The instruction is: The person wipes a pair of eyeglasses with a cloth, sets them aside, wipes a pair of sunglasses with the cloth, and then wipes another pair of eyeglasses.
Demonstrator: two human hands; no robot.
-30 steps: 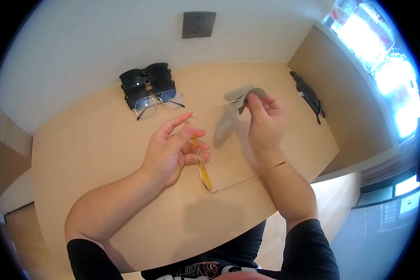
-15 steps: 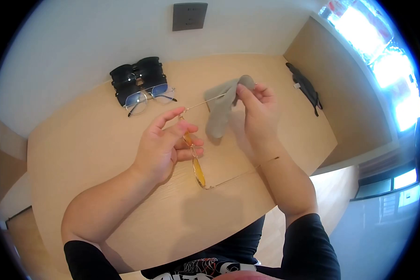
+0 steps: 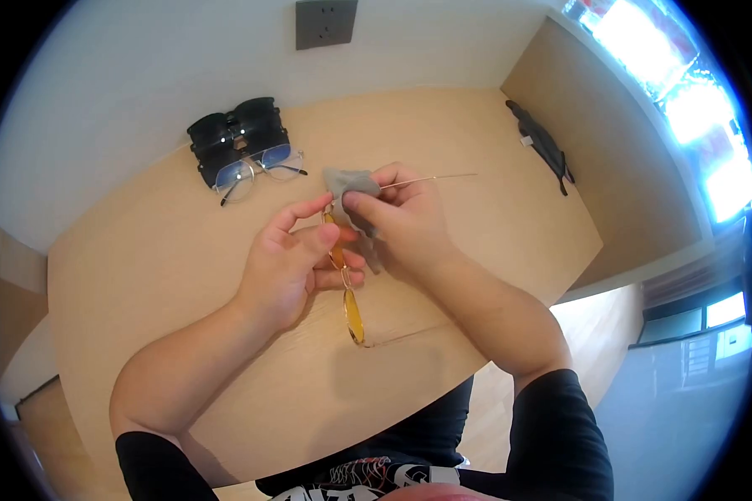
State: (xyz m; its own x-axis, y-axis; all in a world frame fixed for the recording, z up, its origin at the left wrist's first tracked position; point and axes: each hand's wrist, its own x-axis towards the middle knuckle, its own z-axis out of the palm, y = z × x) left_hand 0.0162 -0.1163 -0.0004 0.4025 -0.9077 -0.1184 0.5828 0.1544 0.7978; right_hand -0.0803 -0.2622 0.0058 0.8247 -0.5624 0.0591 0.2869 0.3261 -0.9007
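A pale wood desk (image 3: 175,250) spreads out in front of you, its rounded edge facing you and its back edge meeting a light wall (image 3: 142,67) with a dark socket plate (image 3: 326,23) on it.

At the back left of the desk lie black sunglasses (image 3: 259,121) in overlapping rows. Touching their near side is a pair of clear glasses (image 3: 259,169) with thin metal rims, its dark arm tips pointing towards you.

Nearer to you and a little to the right, your left hand (image 3: 288,259) pinches the yellow-lensed glasses (image 3: 354,317) between thumb and fingers around the far lens. You hold them above the desk, roughly mid-desk, with the frame on edge: the near lens hangs free of your hand, and the near temple arm reaches right, towards your right forearm.

Just right of your left fingertips, a grey cloth (image 3: 355,185) wraps part of the far temple arm close to its hinge. Your right hand (image 3: 405,213) closes on that cloth, thumb on top, fingers curled behind. The thin arm comes out past your right fingers and runs on to the right, its end bare.

Well apart from your hands, at the right of the desk, a black strapped item (image 3: 543,142) with a small white tag lies beside a wooden side panel (image 3: 589,125). Beyond the panel, a bright window (image 3: 643,50) glares.
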